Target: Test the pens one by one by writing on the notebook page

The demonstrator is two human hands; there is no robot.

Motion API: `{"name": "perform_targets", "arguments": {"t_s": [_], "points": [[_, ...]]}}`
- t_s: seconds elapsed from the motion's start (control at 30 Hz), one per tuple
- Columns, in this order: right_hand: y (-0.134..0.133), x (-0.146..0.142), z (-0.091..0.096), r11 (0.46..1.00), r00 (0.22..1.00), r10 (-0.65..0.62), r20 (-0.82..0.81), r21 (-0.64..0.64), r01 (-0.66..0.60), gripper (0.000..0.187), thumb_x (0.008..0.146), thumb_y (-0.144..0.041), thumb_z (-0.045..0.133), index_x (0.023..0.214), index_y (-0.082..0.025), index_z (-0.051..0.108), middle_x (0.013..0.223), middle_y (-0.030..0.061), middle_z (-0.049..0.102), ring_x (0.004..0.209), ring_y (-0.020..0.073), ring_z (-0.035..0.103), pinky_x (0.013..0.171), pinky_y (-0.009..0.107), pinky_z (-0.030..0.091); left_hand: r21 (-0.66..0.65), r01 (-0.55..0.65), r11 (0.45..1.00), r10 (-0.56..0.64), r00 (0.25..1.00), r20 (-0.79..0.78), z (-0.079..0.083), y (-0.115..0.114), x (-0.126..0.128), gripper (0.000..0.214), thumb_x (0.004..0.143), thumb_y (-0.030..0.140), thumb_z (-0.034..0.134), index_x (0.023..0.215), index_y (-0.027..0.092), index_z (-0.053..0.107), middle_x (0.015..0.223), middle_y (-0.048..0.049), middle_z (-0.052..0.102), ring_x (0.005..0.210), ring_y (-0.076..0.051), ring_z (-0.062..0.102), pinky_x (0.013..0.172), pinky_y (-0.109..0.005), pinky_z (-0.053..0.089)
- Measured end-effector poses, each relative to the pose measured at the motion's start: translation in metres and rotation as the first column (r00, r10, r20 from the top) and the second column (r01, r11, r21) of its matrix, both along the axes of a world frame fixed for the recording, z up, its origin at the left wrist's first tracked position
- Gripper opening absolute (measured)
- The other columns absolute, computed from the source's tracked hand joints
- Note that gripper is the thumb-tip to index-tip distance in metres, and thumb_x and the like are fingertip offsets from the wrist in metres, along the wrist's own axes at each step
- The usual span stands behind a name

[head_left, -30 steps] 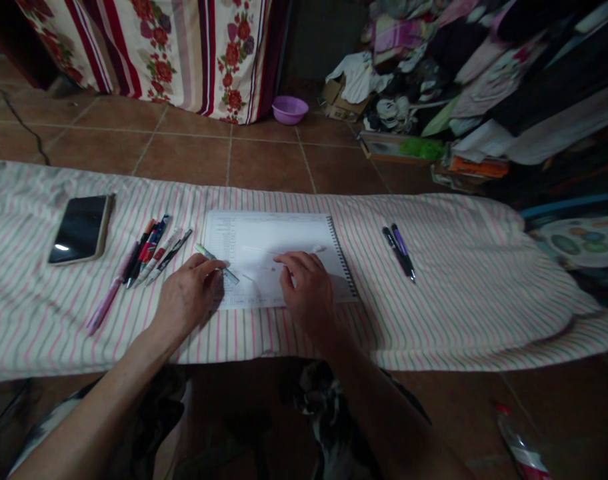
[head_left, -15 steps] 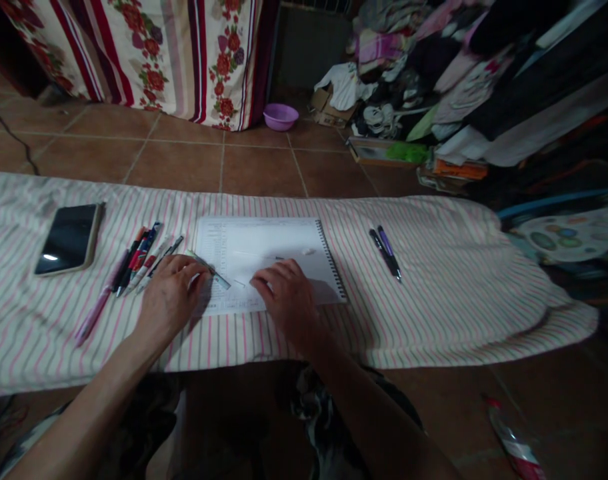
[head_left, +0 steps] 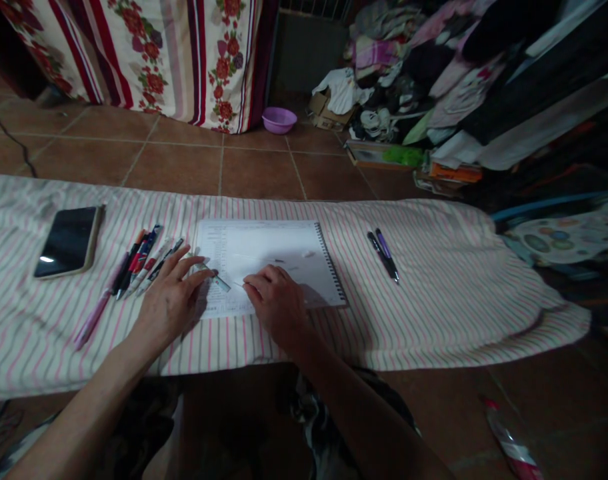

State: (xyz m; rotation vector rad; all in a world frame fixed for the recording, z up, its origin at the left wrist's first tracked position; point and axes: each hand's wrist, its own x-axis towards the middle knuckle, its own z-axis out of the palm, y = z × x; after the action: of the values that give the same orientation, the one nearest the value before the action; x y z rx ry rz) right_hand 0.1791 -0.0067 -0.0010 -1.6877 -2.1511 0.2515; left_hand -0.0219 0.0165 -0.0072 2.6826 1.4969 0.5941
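My left hand (head_left: 170, 293) rests at the left edge of a white spiral notebook (head_left: 264, 237), fingers apart over a slim pale-green pen barrel (head_left: 222, 284). A small dark bit (head_left: 215, 272) shows at its fingertips; whether they touch it is unclear. On the page, my right hand (head_left: 279, 303) is closed in a pinch at one end of a thin pale rod (head_left: 238, 285), too small to name. Beyond its knuckles lie a small dark piece (head_left: 279, 261) and a white lump (head_left: 308, 254). A printed sheet (head_left: 211, 233) covers the notebook's left side.
Several pens (head_left: 139, 260) lie left of my left hand, beside a phone (head_left: 69, 240). Two pens (head_left: 384, 257) lie right of the notebook. Striped cloth (head_left: 434, 287) covers the table. A purple basin (head_left: 279, 120) and piled clothes (head_left: 379, 53) are beyond it; a bottle (head_left: 511, 440) lies lower right.
My left fingers have lifted and spread above the pen barrel. My right hand has shifted slightly left, its fingertips closing on the thin rod and uncovering more of the page.
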Motion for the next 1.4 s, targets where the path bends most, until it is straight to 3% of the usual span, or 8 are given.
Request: {"name": "perform_targets", "arguments": {"t_s": [0.47,1.0,1.2,1.4], "points": [[0.001,-0.005,0.000,0.996,0.990,0.033,0.137,-0.090,-0.021,0.012,0.083,-0.027,0.056,0.090,-0.021,0.065,0.088,0.0043,0.061,0.085,0.0187,0.054,0.065,0.028,0.041,0.088,0.062,0.994,-0.062,0.998,-0.005,-0.007,0.003,0.009,0.026,0.083,0.017,0.048,0.098,0.017,0.069,0.113,-0.0116,0.059,0.125,-0.031,0.036,0.099,-0.047,0.041],[0.004,0.003,0.003,1.000,0.992,0.021,0.125,-0.024,-0.018,0.010,0.085,-0.026,0.055,0.084,-0.020,0.063,0.085,0.0031,0.064,0.084,0.0179,0.056,0.070,0.028,0.040,0.058,0.080,0.995,-0.082,0.996,0.039,-0.011,0.007,0.012,0.021,0.085,0.018,0.045,0.094,0.012,0.064,0.100,-0.0118,0.063,0.122,-0.028,0.040,0.100,-0.046,0.040],[0.008,0.017,0.003,0.999,0.994,-0.040,0.100,-0.010,0.041,0.011,0.085,-0.025,0.054,0.082,-0.019,0.064,0.085,0.0031,0.065,0.084,0.0176,0.057,0.074,0.028,0.041,0.047,0.094,0.994,-0.095,0.995,0.010,-0.010,0.008,0.013,0.024,0.088,0.022,0.043,0.097,0.016,0.064,0.090,-0.0077,0.065,0.102,-0.023,0.053,0.101,-0.047,0.035],[0.005,0.016,0.002,1.000,0.994,0.014,0.109,-0.011,-0.013,0.010,0.085,-0.025,0.055,0.084,-0.019,0.063,0.085,0.0026,0.065,0.084,0.0179,0.057,0.074,0.028,0.041,0.026,0.075,0.997,-0.075,0.997,0.005,-0.008,0.006,0.015,0.025,0.089,0.021,0.040,0.098,0.018,0.063,0.087,-0.0055,0.065,0.085,-0.019,0.059,0.105,-0.051,0.026]]}}
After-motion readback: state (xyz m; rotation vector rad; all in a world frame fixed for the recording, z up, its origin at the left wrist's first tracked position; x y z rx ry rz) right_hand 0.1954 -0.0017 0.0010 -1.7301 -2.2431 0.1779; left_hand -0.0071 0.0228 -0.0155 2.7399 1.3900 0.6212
